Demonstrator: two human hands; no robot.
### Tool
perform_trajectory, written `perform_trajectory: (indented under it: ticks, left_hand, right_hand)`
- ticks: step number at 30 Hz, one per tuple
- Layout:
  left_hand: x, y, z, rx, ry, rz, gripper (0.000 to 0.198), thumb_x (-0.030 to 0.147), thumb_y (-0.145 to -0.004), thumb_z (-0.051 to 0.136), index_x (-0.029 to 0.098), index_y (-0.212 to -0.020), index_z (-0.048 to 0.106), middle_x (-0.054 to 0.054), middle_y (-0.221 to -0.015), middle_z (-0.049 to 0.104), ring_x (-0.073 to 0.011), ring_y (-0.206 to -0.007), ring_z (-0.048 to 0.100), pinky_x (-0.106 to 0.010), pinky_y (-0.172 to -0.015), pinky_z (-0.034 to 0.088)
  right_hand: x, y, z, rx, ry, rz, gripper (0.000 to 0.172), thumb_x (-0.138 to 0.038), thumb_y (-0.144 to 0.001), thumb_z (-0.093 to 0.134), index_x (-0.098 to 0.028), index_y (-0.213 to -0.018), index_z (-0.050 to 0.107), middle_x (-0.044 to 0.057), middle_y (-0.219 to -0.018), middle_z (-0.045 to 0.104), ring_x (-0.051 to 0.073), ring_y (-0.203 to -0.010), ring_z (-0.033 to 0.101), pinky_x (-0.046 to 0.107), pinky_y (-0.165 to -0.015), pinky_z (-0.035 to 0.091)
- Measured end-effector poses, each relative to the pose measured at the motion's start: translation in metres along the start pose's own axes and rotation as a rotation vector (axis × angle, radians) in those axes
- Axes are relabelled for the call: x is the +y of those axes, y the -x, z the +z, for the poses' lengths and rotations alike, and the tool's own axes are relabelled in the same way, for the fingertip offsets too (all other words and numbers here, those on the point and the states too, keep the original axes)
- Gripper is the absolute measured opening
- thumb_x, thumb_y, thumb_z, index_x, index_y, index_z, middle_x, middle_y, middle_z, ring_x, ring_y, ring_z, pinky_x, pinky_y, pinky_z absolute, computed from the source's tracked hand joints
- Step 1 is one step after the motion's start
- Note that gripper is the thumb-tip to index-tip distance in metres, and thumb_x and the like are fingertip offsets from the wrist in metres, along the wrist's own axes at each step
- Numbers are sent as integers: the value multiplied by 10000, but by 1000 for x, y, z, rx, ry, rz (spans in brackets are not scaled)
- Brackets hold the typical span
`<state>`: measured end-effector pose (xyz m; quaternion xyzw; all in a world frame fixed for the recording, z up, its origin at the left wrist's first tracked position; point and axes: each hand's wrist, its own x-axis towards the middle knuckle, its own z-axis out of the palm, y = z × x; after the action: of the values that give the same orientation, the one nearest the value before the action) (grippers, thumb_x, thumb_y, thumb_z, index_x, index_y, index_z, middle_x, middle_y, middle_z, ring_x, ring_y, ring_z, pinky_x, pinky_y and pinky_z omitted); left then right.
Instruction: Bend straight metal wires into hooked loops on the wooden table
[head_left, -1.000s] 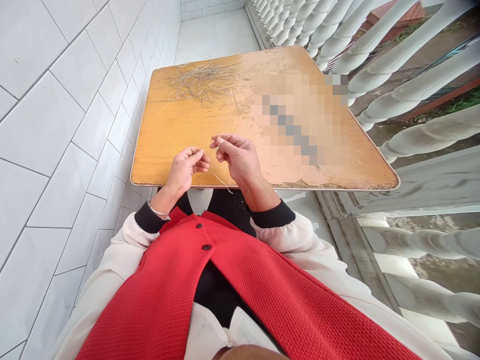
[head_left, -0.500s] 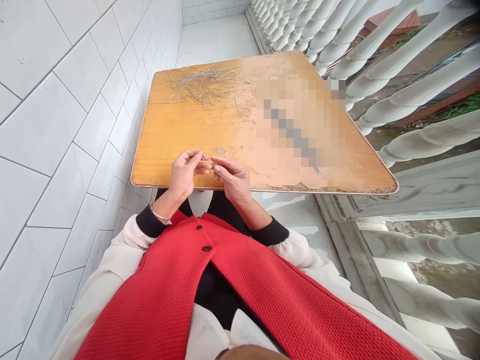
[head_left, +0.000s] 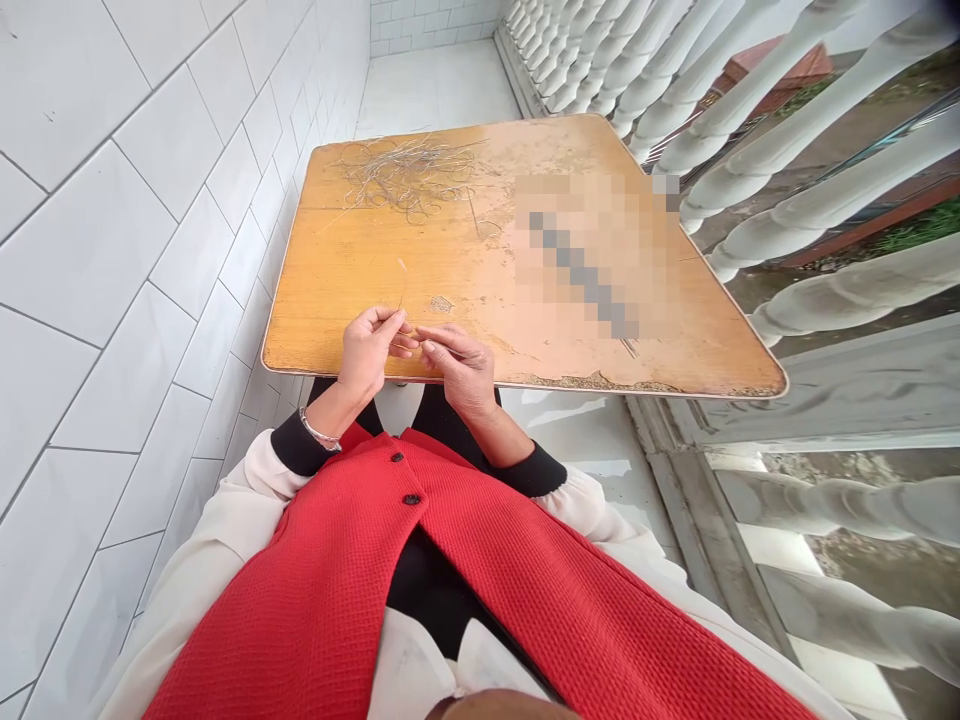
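Above the near edge of the table, my left hand [head_left: 367, 352] pinches a thin wire [head_left: 401, 297] between thumb and index finger. One end of this wire sticks up past the fingertips, faint against the wood. My right hand [head_left: 463, 368] is close beside it on the right, its thumb and fingers pinched together at the wire's lower part. The fingertips of both hands almost meet, and what lies between them is mostly hidden. Farther back on the table's left side lies a loose tangle of thin, curly wires [head_left: 411, 172].
The wooden table [head_left: 337, 265] has a worn, peeling top and a chipped near edge. A blurred-out patch [head_left: 577, 270] covers something long and dark on its right half. A white tiled wall [head_left: 150, 270] stands left, a white baluster railing [head_left: 720, 140] right.
My right hand has shifted slightly left, closer to my left hand. The wire's raised end, earlier a long curve bending over the table, now looks shorter and fainter. The view has moved a little.
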<state>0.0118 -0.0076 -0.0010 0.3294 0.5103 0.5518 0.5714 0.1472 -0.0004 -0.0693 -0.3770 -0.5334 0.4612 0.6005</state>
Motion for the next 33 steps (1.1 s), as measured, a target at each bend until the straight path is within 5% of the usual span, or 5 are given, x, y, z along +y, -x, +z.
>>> perform_trajectory:
  ticks: [11,33]
  left_hand:
    - [3,-12,-11,-169,-381,204,310,150,-1034,559,188,-728,528,69,-623,603,-35,-474,611,-147,-481,453]
    - [0,-18,-16,-213,-510,278,289,144,-1059,514,182,-772,521,83,-628,586,-32,-449,600,-137,-479,464]
  right_hand:
    - [-21,-10,0,73,-146,167,363,-599,-776,802,-245,-837,751,33,-929,792,92,-605,568,232,-551,465]
    - [-18,-8,0,32,-164,168,378,-607,-740,860,-251,-853,802,24,-870,807,96,-596,609,238,-571,508]
